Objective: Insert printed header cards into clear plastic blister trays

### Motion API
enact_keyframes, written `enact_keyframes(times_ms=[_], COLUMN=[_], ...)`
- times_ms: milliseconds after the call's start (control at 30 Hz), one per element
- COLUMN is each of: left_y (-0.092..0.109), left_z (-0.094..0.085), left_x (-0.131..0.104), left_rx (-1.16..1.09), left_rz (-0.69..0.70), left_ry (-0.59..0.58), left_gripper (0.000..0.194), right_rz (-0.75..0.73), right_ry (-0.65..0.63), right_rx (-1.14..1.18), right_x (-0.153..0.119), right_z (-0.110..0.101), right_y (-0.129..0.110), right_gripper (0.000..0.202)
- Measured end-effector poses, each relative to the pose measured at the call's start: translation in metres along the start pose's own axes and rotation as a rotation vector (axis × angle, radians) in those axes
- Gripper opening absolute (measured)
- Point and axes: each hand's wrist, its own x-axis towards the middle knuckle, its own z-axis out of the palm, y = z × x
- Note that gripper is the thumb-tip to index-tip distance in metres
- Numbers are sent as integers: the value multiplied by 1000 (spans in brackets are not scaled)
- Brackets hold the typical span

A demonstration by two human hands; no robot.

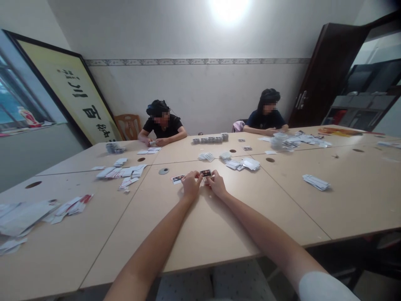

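Observation:
A small dark card (206, 173) with light and orange marks is held between my two hands above the pale wooden table (188, 221). My left hand (191, 184) has its fingers closed on the card's left edge. At the card's right side, the fingers of my right hand (216, 183) grip it. Just left of my left hand lies another printed card (178, 179), flat on the table. Behind the held card are small clear packets (206, 156) and a pile of white paper slips (250, 164).
Two people sit across the table, a black sleeve (177, 123) at the left. Small stacks (210, 140) stand in a row at the far middle. White slips (122, 172) and packets (25, 217) spread at left; a bundle (316, 182) lies at right. A round grey cap (163, 171) is near.

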Motion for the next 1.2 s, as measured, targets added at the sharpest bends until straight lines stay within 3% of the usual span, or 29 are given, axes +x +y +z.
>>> enact_keyframes(times_ms=[367,767,1000,1200], left_y=[-5,6,-3,-15], left_z=[2,-3,-4,3], left_x=[4,-1,2,8], left_rx=[42,110,-61,-394], left_rz=[-77,-126,-211,-240], left_ry=[74,154,198,165], left_gripper=[21,25,35,33], right_rz=[-46,-47,-24,-26], right_ry=[-17,-2,-4,-27], right_rx=[54,51,71,105], right_x=[-5,-7,-7,-8], right_z=[4,0,-1,0], right_y=[-2,-8,-10,-7], right_gripper=[24,23,23,25])
